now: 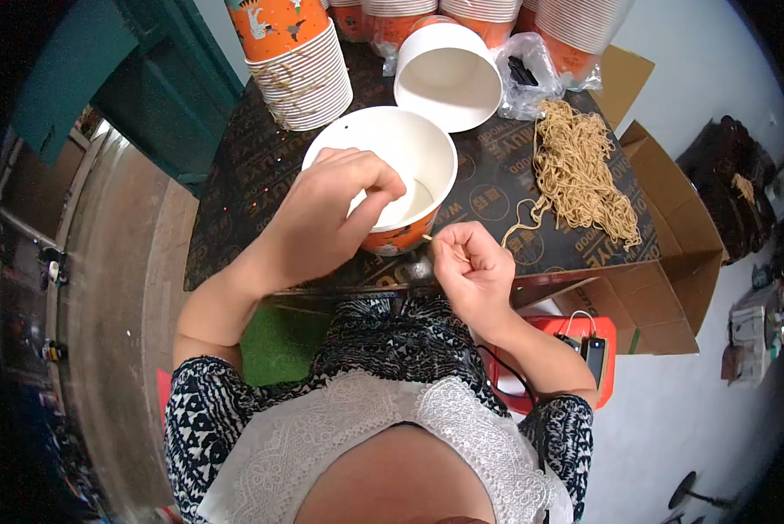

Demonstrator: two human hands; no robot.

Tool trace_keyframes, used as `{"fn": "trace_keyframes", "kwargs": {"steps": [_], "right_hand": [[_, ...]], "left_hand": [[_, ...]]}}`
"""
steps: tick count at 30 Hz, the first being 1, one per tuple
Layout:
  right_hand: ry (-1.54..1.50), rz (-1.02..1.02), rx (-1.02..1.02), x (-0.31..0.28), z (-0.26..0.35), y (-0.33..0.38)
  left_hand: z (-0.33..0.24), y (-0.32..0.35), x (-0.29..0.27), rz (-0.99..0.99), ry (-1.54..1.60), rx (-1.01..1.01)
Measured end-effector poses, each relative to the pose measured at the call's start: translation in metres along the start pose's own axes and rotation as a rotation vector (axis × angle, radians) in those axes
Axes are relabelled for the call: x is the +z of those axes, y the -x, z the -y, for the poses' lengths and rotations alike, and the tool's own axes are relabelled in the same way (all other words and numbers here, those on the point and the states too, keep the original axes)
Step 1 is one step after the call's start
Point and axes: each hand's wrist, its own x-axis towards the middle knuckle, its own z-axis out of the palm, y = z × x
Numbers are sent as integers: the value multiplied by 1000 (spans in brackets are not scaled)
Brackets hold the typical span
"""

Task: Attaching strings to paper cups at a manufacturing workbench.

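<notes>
An orange-printed white paper bucket (441,166) stands upright at the table's near edge. My left hand (326,214) reaches over its near left rim, fingers curled above the opening; whatever they may hold is hidden. At the bucket's right side, my right hand (474,266) is closed in a pinch on a tan cord, whose short end (428,237) pokes toward the bucket wall. Farther right lies a loose, tangled heap of tan cord (580,175), with one strand trailing toward my right hand.
Another white bucket (451,74) lies tipped behind the first. Nested bucket stacks (303,79) line the back of the dark printed table (488,203), beside a clear plastic bag (531,79). Open cardboard boxes (671,196) stand right of the table. A red stool (608,367) holds a phone (594,356).
</notes>
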Motion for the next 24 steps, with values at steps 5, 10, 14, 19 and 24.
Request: {"fn": "trace_keyframes", "kwargs": {"steps": [5, 10, 14, 19, 24], "right_hand": [[135, -5, -146, 2, -8, -7], [214, -34, -241, 4, -12, -12], [304, -59, -317, 6, -12, -14], [382, -60, -376, 6, -13, -15], [404, -62, -436, 8, -13, -15]], "left_hand": [[16, -9, 9, 230, 250, -235], [16, -21, 10, 375, 306, -320], [19, -23, 11, 426, 286, -283], [17, -26, 7, 491, 304, -290], [16, -27, 6, 568, 339, -347]]}}
